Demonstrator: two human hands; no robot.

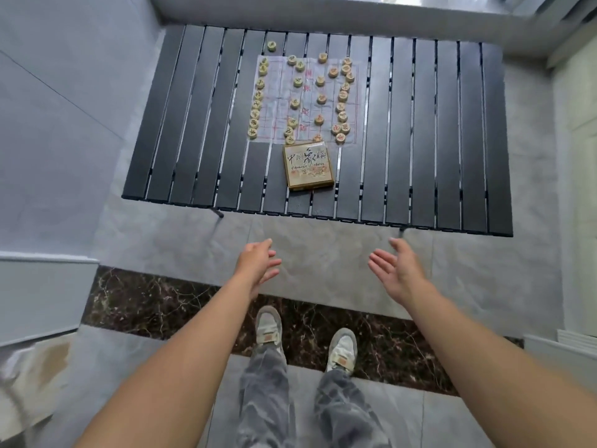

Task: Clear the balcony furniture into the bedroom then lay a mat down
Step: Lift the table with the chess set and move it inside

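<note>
A low black slatted table (420,140) stands on the balcony floor in front of me. On it lies a thin paper chess board (307,98) covered with several round wooden chess pieces (321,98). A gold Chinese chess box (308,165) sits near the table's front edge. My left hand (258,263) and my right hand (399,270) are stretched out in front of me, palms facing each other, fingers straight, short of the table's front edge. Neither hand holds or touches anything.
A dark marble threshold strip (161,302) crosses the floor under my feet. Grey walls stand at the left (64,124), a window ledge runs behind the table (323,14), and a pale door frame (575,156) is at the right.
</note>
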